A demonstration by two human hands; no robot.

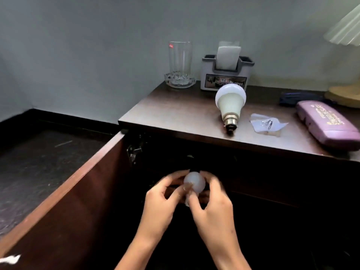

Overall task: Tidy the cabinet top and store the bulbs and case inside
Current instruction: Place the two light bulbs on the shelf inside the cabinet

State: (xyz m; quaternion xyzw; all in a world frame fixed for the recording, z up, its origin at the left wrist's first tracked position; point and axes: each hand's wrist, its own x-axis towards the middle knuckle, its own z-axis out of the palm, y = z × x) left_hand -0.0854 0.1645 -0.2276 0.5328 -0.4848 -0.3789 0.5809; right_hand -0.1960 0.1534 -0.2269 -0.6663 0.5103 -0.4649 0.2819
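A small white bulb [194, 183] is held between both hands in front of the dark open cabinet [253, 182]. My left hand [165, 195] grips its left side and my right hand [211, 199] curls round its right side and base. A larger white bulb [230, 100] lies on the brown cabinet top [165, 112], metal cap toward me. A purple case [327, 123] lies at the top's right end. The cabinet door [74, 201] stands swung open to the left.
At the back of the top stand a tall glass [180, 63] in a glass dish and a grey tissue holder [227, 75]. A crumpled plastic wrapper [266, 124] with metal bits lies beside the case. A dark blue object [300, 98] and a lamp base [344, 94] sit far right.
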